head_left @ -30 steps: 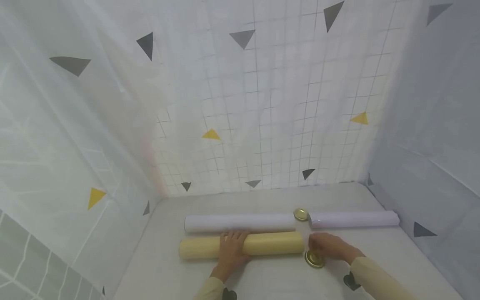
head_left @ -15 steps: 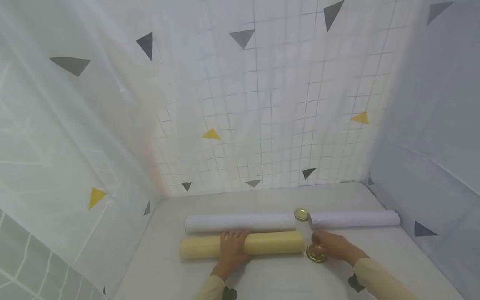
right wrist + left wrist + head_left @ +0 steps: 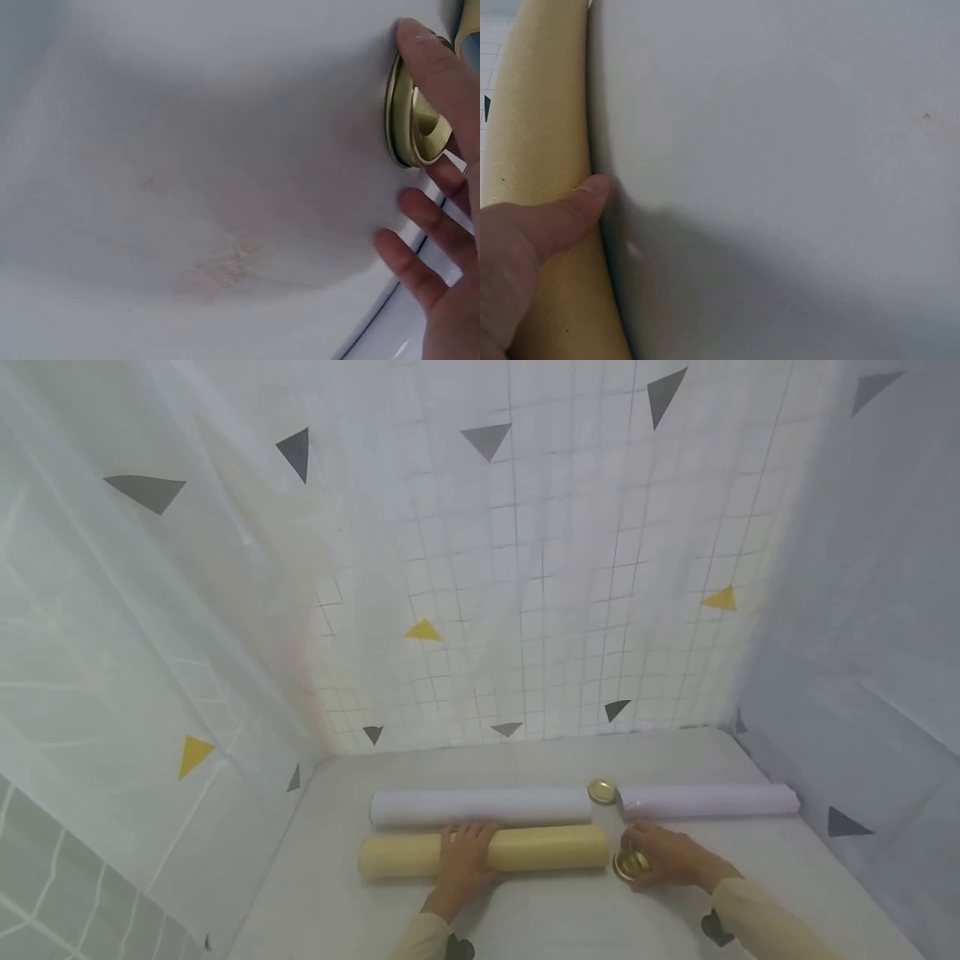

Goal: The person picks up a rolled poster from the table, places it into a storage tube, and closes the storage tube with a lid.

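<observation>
My left hand [image 3: 465, 860] grips a yellow cardboard tube [image 3: 551, 848] lying crosswise on the white surface. Its fingers go over the top, and in the left wrist view the thumb presses along the near side of the tube [image 3: 544, 112]. Just off the tube's right end, my right hand [image 3: 671, 857] pinches a round gold metal cap [image 3: 625, 865] between thumb and index finger. In the right wrist view, the thumb crosses the rim of the cap [image 3: 403, 112] and the other fingers are spread. The tube's open end [image 3: 471, 49] shows beside it.
Behind the yellow tube lies a white tube [image 3: 480, 807]. A second gold cap [image 3: 602, 791] sits at its right end, beside a pale lilac roll [image 3: 712, 799]. White sheeting with grey and yellow triangles [image 3: 423, 629] closes in the back and sides.
My right hand has turned and opened out from a closer curl, so more of the gold cap shows between thumb and finger. My left hand has stayed on the yellow tube.
</observation>
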Motion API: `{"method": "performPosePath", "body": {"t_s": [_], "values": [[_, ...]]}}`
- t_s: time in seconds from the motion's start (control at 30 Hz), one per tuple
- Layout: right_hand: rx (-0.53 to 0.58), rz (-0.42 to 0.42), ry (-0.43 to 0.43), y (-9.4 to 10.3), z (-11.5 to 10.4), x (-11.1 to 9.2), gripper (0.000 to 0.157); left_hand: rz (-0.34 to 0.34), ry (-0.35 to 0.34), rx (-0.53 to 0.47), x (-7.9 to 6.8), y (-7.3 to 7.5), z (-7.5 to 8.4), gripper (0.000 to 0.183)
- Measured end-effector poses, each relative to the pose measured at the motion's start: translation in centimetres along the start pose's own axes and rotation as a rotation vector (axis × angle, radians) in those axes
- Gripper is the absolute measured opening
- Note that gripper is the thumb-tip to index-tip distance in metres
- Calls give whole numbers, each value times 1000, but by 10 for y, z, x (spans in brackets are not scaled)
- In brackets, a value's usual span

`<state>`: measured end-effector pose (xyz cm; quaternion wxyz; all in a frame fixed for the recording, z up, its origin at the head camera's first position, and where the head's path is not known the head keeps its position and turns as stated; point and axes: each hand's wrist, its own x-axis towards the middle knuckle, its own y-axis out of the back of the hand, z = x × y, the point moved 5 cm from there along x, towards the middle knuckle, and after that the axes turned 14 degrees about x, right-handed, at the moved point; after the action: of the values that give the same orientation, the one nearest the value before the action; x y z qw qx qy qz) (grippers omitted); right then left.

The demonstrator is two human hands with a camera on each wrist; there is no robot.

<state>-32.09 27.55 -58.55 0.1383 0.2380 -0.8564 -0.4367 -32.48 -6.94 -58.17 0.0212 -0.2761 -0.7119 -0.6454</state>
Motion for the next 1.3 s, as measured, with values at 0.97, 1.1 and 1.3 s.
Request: {"method": "performPosePath", "body": {"t_s": [0.97,1.1,1.3], "values": [[60,155,-12,7,-2,8,44,-48,6,-6,-1,-7,-1,83],[135,197,-27,10,-3,7,26,-52,10,-7,-1,-10,-1,84],[118,184,-98,9,-3,8,25,-40,12,-16,-2,-7,-1,82]]}}
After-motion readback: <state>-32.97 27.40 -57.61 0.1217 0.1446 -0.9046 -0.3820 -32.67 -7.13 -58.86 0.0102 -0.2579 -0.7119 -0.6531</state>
